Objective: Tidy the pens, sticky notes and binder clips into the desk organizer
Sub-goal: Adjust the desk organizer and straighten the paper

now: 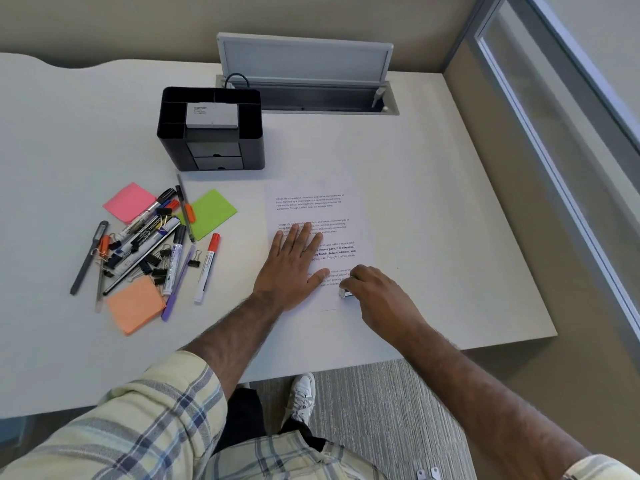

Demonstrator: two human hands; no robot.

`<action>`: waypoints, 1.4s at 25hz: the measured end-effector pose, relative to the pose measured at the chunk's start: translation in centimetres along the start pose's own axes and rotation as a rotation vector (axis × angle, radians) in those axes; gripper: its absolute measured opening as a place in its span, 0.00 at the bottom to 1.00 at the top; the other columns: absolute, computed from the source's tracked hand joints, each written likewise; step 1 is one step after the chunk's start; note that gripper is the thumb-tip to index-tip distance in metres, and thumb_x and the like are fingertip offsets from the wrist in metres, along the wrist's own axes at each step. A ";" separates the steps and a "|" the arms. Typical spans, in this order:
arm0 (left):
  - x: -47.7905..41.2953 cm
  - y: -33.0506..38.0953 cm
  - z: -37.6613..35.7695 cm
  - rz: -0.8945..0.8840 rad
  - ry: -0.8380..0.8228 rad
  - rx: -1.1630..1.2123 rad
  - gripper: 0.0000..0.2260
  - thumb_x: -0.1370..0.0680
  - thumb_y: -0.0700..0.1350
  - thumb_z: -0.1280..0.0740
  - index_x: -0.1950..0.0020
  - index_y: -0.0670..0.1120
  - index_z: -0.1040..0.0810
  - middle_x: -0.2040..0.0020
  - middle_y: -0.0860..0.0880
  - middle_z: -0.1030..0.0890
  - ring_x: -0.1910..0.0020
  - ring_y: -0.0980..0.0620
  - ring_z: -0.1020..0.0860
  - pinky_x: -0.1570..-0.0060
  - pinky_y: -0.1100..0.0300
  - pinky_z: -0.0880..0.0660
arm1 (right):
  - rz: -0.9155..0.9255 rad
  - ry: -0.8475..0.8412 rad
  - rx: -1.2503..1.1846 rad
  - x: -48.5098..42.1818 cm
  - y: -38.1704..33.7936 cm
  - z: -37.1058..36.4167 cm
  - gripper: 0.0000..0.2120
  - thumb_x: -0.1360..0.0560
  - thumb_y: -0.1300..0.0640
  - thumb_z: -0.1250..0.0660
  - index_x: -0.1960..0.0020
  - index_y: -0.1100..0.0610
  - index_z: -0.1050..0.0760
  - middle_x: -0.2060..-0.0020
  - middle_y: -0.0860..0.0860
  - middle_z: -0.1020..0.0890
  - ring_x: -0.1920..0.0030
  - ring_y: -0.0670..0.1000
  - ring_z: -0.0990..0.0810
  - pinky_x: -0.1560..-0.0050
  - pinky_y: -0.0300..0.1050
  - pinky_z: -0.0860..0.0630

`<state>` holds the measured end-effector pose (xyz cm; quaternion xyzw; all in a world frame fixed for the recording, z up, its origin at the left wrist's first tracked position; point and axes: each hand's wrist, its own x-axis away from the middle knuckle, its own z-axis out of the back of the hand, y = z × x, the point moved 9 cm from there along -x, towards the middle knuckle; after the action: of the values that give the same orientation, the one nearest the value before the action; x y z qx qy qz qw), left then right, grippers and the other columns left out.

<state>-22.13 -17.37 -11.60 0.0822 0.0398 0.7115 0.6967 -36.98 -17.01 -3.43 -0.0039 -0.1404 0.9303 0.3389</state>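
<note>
A black desk organizer (211, 129) stands at the back of the desk with a grey box in its top compartment and two small drawers in front. To its front left lies a heap of pens and markers (152, 237) mixed with black binder clips (152, 263). Pink (128, 201), green (211, 213) and orange sticky notes (135, 304) lie around the heap. My left hand (294, 265) lies flat, fingers spread, on a printed sheet (311, 209). My right hand (377, 296) is closed around a small object, only its white tip showing, at the sheet's lower right.
An open cable hatch (304, 95) with a raised lid sits behind the organizer. The desk's front edge (346, 365) runs just below my arms, and its right edge is beside a glass partition (554, 133). My white shoe shows on the carpet below.
</note>
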 end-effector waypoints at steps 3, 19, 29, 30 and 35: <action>0.0 0.0 -0.1 -0.002 -0.007 0.005 0.34 0.19 0.66 0.55 0.17 0.50 0.56 0.17 0.47 0.58 0.19 0.46 0.59 0.22 0.45 0.59 | 0.004 -0.001 0.013 -0.2 0.1 -0.1 0.18 0.31 0.75 0.36 0.48 0.57 0.20 0.54 0.52 0.24 0.56 0.56 0.25 0.59 0.50 0.24; 0.0 -0.1 -0.1 0.005 -0.036 -0.016 0.34 0.18 0.66 0.55 0.18 0.49 0.57 0.18 0.46 0.60 0.19 0.45 0.60 0.22 0.44 0.59 | -0.003 -0.021 0.007 0.2 -0.4 0.2 0.19 0.28 0.74 0.37 0.45 0.56 0.19 0.52 0.52 0.23 0.55 0.55 0.23 0.56 0.49 0.23; -0.1 0.0 0.1 0.010 -0.052 -0.014 0.34 0.19 0.66 0.55 0.18 0.49 0.54 0.17 0.46 0.57 0.19 0.44 0.57 0.22 0.44 0.60 | -0.256 0.158 -0.235 -1.9 4.4 8.2 0.13 0.23 0.64 0.36 0.46 0.52 0.18 0.53 0.46 0.21 0.56 0.48 0.22 0.56 0.38 0.29; 0.0 0.0 0.2 0.015 -0.046 -0.001 0.34 0.19 0.65 0.56 0.18 0.49 0.54 0.17 0.46 0.57 0.19 0.44 0.57 0.22 0.44 0.60 | -0.284 0.177 -0.251 -1.9 5.0 8.7 0.12 0.23 0.64 0.36 0.46 0.53 0.18 0.53 0.46 0.21 0.57 0.47 0.22 0.57 0.36 0.30; 0.2 -1.0 2.4 0.014 0.011 0.009 0.35 0.20 0.66 0.62 0.17 0.49 0.52 0.17 0.45 0.56 0.19 0.44 0.56 0.22 0.44 0.59 | -0.306 0.200 -0.300 -2.4 4.6 8.7 0.14 0.22 0.62 0.38 0.42 0.54 0.17 0.52 0.45 0.21 0.56 0.46 0.23 0.57 0.30 0.32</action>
<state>-20.74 -17.25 -9.37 0.0814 0.0462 0.7168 0.6910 -38.94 -24.18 3.52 -0.1248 -0.2419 0.8317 0.4839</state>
